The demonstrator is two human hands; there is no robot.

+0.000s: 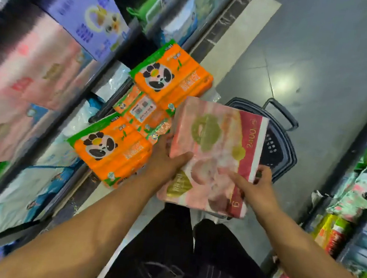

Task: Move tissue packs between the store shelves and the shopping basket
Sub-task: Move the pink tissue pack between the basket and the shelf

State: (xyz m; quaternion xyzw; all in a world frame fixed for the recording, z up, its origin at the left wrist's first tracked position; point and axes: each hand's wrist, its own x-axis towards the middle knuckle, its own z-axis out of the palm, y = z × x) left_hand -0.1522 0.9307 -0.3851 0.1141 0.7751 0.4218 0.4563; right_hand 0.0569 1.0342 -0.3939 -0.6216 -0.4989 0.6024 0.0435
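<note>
A large pink tissue pack (213, 151) with a red side band and gold emblem is held in the air between both hands. My left hand (166, 159) grips its left edge, thumb on the front. My right hand (257, 188) grips its right edge, thumb across the front. Behind the pack, a dark blue shopping basket (277, 147) with a raised handle stands on the floor, mostly hidden by the pack. Three orange panda tissue packs (171, 78) lie at the foot of the left shelves, one of them (112, 151) close to my left hand.
The left shelves (48, 73) hold pink, purple and blue tissue packs. More packaged goods fill the right shelves (358, 204). Grey floor tiles (323, 63) run down the aisle between them. My dark trousers show below the pack.
</note>
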